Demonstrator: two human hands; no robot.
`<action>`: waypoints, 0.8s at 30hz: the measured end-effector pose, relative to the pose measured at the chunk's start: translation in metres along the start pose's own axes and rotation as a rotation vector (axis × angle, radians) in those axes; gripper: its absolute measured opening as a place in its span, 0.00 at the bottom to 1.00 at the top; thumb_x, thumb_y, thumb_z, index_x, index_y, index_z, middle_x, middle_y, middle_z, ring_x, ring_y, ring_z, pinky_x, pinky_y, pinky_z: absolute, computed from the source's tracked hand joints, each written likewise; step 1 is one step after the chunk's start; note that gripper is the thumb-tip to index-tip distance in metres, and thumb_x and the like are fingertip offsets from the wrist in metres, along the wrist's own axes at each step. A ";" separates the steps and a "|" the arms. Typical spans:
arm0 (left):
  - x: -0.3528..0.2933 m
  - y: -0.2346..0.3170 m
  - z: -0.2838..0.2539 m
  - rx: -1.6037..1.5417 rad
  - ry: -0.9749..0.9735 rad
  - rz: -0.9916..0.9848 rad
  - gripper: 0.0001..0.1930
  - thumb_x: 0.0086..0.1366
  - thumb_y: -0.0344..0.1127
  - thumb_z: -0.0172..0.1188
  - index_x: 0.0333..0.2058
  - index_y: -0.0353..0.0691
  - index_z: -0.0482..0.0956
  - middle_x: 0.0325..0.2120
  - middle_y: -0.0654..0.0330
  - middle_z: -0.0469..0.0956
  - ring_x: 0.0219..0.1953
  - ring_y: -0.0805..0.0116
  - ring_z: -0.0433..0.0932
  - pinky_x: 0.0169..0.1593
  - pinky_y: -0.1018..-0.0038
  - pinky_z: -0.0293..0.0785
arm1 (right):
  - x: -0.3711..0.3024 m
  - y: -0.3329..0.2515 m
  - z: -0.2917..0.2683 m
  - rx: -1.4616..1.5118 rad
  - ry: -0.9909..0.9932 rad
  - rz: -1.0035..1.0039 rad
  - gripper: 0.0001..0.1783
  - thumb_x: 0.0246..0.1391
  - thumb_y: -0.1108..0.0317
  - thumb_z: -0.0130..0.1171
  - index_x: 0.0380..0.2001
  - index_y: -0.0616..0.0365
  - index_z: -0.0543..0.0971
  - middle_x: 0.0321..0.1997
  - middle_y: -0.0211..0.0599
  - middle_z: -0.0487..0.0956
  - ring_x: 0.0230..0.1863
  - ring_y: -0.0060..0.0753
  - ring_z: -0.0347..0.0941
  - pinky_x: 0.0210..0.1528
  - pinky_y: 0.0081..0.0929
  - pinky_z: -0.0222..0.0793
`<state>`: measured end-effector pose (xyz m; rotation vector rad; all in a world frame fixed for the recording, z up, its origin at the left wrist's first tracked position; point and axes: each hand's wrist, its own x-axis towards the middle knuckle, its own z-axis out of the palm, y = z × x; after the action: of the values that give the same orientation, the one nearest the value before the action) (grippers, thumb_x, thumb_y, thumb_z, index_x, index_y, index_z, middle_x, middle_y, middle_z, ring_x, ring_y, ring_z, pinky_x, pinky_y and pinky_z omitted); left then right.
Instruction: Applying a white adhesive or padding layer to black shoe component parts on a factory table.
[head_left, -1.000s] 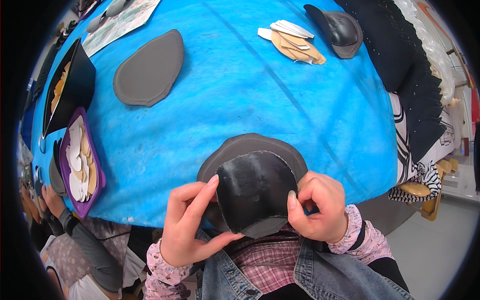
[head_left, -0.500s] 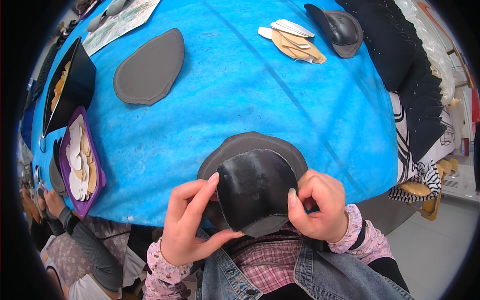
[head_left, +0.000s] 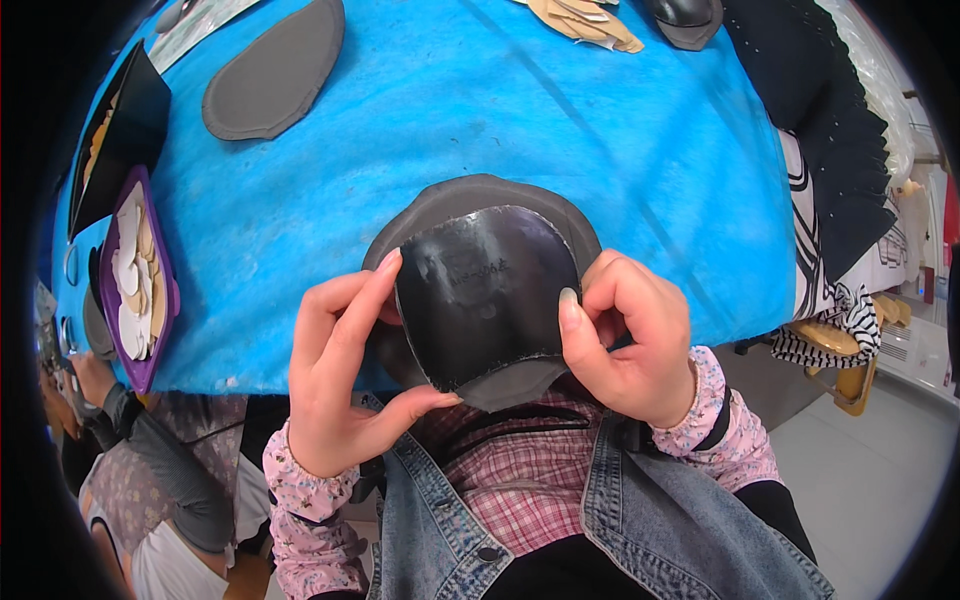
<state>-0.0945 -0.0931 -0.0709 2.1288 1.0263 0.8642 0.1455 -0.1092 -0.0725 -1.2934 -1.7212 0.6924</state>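
Observation:
A glossy black curved panel (head_left: 488, 300) with rough-cut edges lies over a dark grey padded piece (head_left: 440, 210) at the table's near edge. My left hand (head_left: 345, 365) grips the panel's left side, with its fingertips on the upper left edge and its thumb at the lower left corner. On the right, my right hand (head_left: 630, 335) pinches the panel's edge between its thumb and curled fingers. The grey piece shows beyond the panel's far edge and just below its near edge. Parts of the fingers under the panel are hidden.
A flat grey padded piece (head_left: 275, 75) rests at the far left. Beside the left edge stand a purple tray (head_left: 172, 300) of pale cut pieces and a black bin (head_left: 135, 145). Stacked black pieces (head_left: 840, 130) line the right. A co-worker's hand (head_left: 92, 375) shows at left.
The whole scene sits higher in the view now. Both hands keep hold of the black panel, which looks slightly tilted compared with before.

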 end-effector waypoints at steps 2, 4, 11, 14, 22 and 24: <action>-0.001 0.001 -0.001 0.010 -0.006 0.002 0.46 0.42 0.41 0.75 0.59 0.30 0.64 0.43 0.53 0.69 0.39 0.66 0.70 0.43 0.74 0.70 | -0.001 0.001 0.001 -0.005 -0.002 -0.011 0.14 0.44 0.78 0.61 0.16 0.57 0.65 0.14 0.31 0.66 0.13 0.27 0.62 0.16 0.25 0.55; -0.001 0.001 -0.001 0.019 -0.013 0.004 0.45 0.43 0.41 0.75 0.59 0.30 0.64 0.43 0.53 0.69 0.39 0.65 0.70 0.43 0.73 0.70 | -0.001 0.001 0.001 -0.010 -0.003 -0.020 0.14 0.44 0.78 0.61 0.16 0.57 0.65 0.14 0.31 0.66 0.13 0.28 0.62 0.16 0.25 0.55; -0.001 0.001 -0.002 0.029 -0.028 0.004 0.45 0.45 0.41 0.73 0.59 0.30 0.63 0.44 0.53 0.68 0.40 0.65 0.70 0.44 0.73 0.69 | 0.000 0.001 0.001 -0.020 -0.013 -0.022 0.14 0.42 0.77 0.62 0.15 0.57 0.65 0.14 0.31 0.66 0.13 0.29 0.63 0.16 0.26 0.56; -0.001 0.004 -0.003 0.073 -0.041 -0.003 0.45 0.45 0.42 0.73 0.60 0.30 0.63 0.45 0.53 0.68 0.41 0.64 0.70 0.45 0.72 0.69 | 0.000 0.000 0.002 -0.061 -0.009 -0.033 0.15 0.41 0.77 0.62 0.15 0.56 0.65 0.14 0.31 0.66 0.14 0.30 0.64 0.17 0.27 0.57; -0.007 0.030 -0.002 0.221 0.208 -0.159 0.53 0.43 0.39 0.75 0.64 0.31 0.52 0.49 0.51 0.68 0.46 0.62 0.72 0.48 0.70 0.68 | -0.003 0.003 0.004 -0.193 0.015 -0.074 0.14 0.43 0.75 0.61 0.18 0.56 0.64 0.15 0.32 0.65 0.16 0.34 0.65 0.19 0.30 0.60; -0.018 0.037 -0.001 -0.240 0.047 -0.463 0.56 0.43 0.38 0.76 0.66 0.32 0.47 0.46 0.54 0.71 0.44 0.66 0.73 0.48 0.73 0.68 | -0.002 -0.001 0.005 -0.186 0.009 -0.056 0.14 0.43 0.74 0.62 0.19 0.57 0.64 0.16 0.33 0.65 0.17 0.36 0.65 0.20 0.31 0.60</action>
<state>-0.0884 -0.1259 -0.0480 1.5881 1.2994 0.7638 0.1414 -0.1111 -0.0749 -1.3663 -1.8420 0.5025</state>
